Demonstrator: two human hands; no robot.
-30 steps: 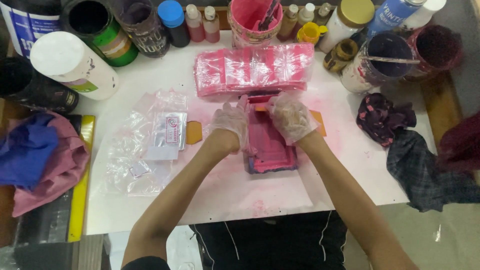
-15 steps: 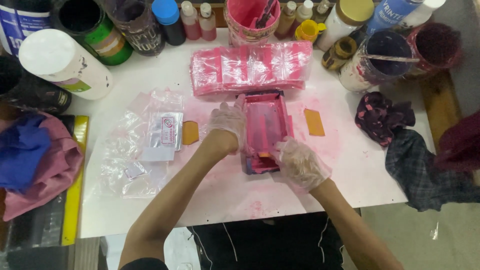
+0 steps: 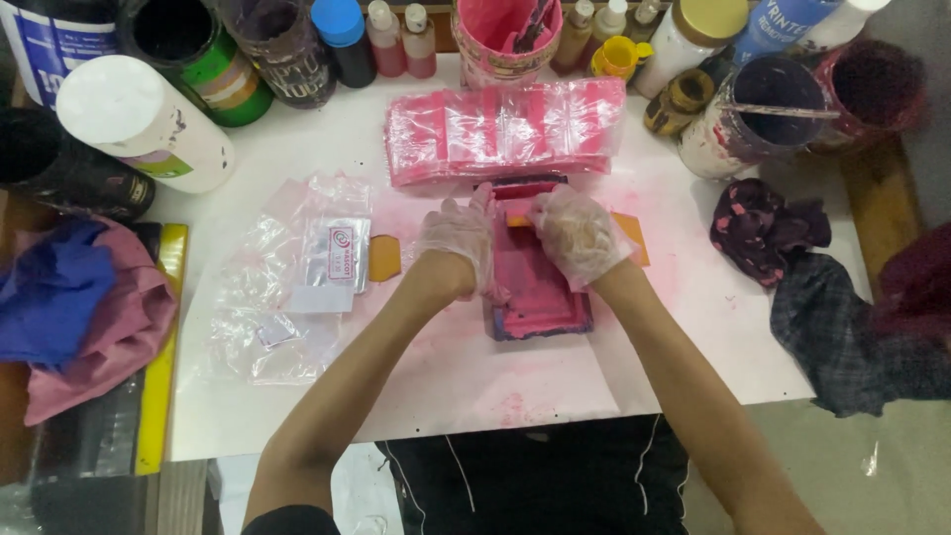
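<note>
Ink is the hazard: both gloved hands, left grip [image 3: 458, 241] and right grip [image 3: 578, 236], clamp the wet pink screen frame [image 3: 535, 287], and a slip could smear the bagged pink stack [image 3: 505, 134] just beyond them.

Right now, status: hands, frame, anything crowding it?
Left hand and right hand, gloved, both on pink frame. Frame flat on table. Pink bag stack touching far end; orange card left, apart.

Screen frame [image 3: 540, 297] lies mid-table [image 3: 446, 386], bag stack [image 3: 505, 134] behind it (plastic sleeves [image 3: 287, 287] left)
</note>
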